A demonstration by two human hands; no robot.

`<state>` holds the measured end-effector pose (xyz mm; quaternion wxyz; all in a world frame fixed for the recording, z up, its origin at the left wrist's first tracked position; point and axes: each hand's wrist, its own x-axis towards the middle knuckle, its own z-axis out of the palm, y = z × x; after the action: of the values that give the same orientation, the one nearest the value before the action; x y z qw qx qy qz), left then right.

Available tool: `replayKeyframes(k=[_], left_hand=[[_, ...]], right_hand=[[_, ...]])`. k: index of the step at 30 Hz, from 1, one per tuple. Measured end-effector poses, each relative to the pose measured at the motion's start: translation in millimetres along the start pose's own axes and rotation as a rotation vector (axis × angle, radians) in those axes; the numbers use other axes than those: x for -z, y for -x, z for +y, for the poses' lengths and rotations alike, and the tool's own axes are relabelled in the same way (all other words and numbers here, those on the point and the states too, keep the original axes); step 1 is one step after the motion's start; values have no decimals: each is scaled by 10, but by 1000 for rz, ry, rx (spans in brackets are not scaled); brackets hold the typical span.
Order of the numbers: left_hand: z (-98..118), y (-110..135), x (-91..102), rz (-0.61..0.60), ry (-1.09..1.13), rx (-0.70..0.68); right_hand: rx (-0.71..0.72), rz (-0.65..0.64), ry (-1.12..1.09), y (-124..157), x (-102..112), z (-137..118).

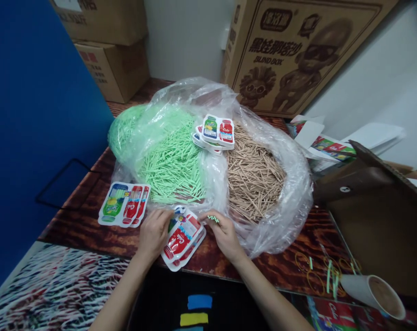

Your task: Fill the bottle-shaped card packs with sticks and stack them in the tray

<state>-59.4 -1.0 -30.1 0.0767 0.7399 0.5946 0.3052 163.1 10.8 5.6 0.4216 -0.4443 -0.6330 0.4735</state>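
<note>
My left hand (pixel 155 231) grips the left edge of a small stack of cola-and-Sprite printed packages (pixel 183 237), tilted at the table's front edge. In my right hand (pixel 225 233) is a bundle of thin green sticks (pixel 213 219), their ends showing above the curled fingers, close to the packages' right side. Loose green sticks (pixel 176 161) fill a clear plastic bag behind my hands. Brown sticks (pixel 253 179) lie in the bag to the right. More packages (pixel 124 204) overlap at the left, and another stack (pixel 218 132) rests between the two heaps.
A large cardboard box (pixel 298 59) stands behind the bags, with smaller boxes (pixel 115 64) at the back left. A blue panel (pixel 39 115) borders the left. Rubber bands (pixel 315 281) and a paper cup (pixel 374 294) lie at the right, before an open carton (pixel 377 220).
</note>
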Motion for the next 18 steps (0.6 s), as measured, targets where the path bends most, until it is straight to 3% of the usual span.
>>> replayKeyframes(k=[4,9,13,18], left_hand=[[-8,-46,35,123,29,43],[-54,-33,50,22,55,-14],[-90,-13,38,95,25,-13],[-46,-38,54,92,-7,-9]], right_hand=[[3,-10,3,-24,4,-18],[21,-24,-1,-86,17,-71],[45,-34,-16,-152,9,-120],[39,-34,-10,-196,-7,-116]])
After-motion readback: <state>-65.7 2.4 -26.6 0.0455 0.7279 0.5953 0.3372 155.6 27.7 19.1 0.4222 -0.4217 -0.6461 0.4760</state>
